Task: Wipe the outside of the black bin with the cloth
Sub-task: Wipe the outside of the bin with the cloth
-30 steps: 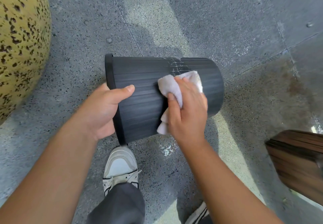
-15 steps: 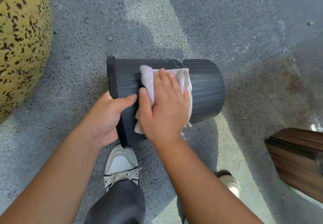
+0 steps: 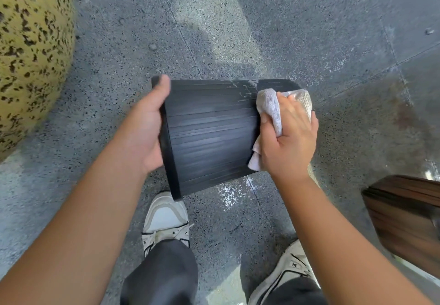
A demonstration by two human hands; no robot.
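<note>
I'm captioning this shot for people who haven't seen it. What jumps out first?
The black bin held on its side in mid-frame, the left hand gripping its rim end. At its base end, the right hand presses a pale cloth to the ribbed wall. A yellow speckled boulder bulks at far left.

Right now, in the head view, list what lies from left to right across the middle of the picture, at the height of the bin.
Yellow speckled boulder → left hand gripping the bin's rim → black bin held on its side → right hand pressing the cloth to the bin's base end → wet grey pavement.
</note>
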